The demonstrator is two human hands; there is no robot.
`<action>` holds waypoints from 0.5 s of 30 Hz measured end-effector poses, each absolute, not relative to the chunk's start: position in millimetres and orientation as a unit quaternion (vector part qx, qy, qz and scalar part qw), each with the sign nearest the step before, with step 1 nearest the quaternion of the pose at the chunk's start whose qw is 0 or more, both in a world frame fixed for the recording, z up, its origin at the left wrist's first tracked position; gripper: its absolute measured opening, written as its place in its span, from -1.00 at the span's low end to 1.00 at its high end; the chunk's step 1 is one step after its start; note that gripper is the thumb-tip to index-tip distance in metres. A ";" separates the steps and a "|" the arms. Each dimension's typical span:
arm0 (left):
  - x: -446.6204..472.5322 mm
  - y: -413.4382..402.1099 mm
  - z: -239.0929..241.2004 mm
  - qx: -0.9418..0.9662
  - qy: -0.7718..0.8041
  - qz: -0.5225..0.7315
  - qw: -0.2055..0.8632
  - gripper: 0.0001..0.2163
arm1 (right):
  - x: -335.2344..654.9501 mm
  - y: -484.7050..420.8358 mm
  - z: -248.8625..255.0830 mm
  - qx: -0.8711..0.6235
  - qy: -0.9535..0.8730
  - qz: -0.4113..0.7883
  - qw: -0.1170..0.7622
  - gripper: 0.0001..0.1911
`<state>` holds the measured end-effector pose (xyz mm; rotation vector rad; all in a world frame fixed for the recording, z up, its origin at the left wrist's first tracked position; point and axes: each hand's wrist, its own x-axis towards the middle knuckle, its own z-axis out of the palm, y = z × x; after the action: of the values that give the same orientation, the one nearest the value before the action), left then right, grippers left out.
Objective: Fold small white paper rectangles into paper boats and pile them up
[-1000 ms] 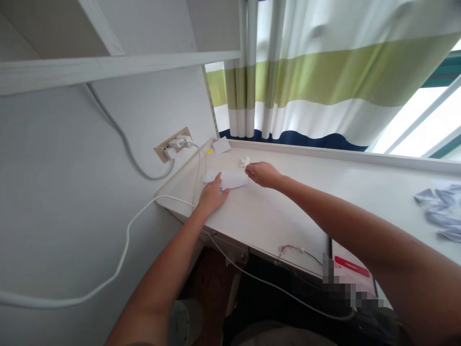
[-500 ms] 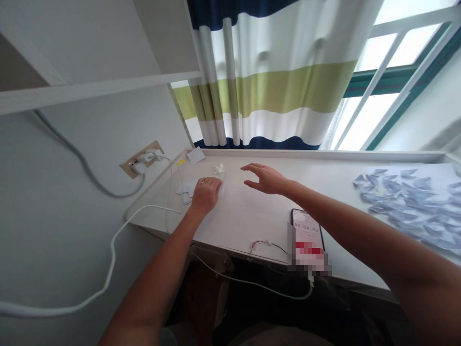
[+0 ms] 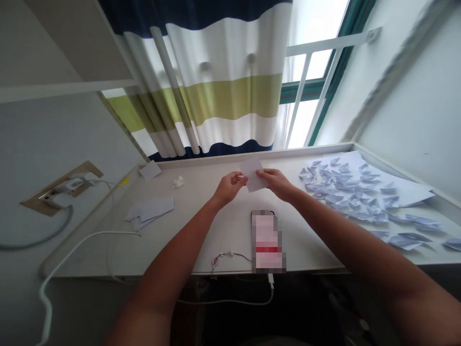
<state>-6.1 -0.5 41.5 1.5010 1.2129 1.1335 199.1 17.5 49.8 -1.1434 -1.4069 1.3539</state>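
A small white square of paper (image 3: 252, 168) is held up over the desk between my two hands. My right hand (image 3: 277, 184) pinches it by its right side, thumb lying on the face of the sheet. My left hand (image 3: 229, 187) has its fingers curled closed at the paper's lower left edge. A stack of white paper sheets (image 3: 154, 210) lies slightly fanned on the left part of the desk. To the right, many folded paper boats (image 3: 345, 185) are spread over and around a large white sheet (image 3: 410, 189).
Below my hands lies a phone (image 3: 264, 240) with a plugged-in cable (image 3: 271, 281) and a beaded strap (image 3: 225, 254). A crumpled tissue (image 3: 178, 182) and a loose paper piece (image 3: 150, 169) sit back left. A white cord (image 3: 82, 245) crosses the left edge near the wall outlet (image 3: 61, 187).
My left hand has come away from the paper stack toward the middle and met my right hand. A square sheet is now between them. The view has turned right.
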 end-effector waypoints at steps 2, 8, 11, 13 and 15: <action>7.6 0.7 24.2 0.575 0.477 0.468 0.473 -0.74 | 203.0 16.2 32.9 -0.438 -0.510 0.600 0.434 -0.69; 18.6 0.8 -5.9 0.535 0.470 0.492 0.501 -0.82 | 215.8 14.3 3.4 -0.420 -0.500 0.625 0.427 -0.81; 16.6 1.0 -8.3 0.529 0.459 0.490 0.519 -0.79 | 222.4 16.0 4.1 -0.411 -0.501 0.630 0.428 -0.83; 15.4 -0.8 -7.5 0.530 0.437 0.492 0.535 -0.82 | 225.7 16.5 7.2 -0.415 -0.498 0.633 0.423 -0.89; 14.6 -3.6 -6.3 0.535 0.409 0.502 0.543 -0.85 | 227.9 16.1 9.9 -0.400 -0.487 0.647 0.430 -0.85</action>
<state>14.6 -3.6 -6.3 1.2689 0.9712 1.1916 227.9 16.1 9.9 -0.9967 -1.2150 1.6130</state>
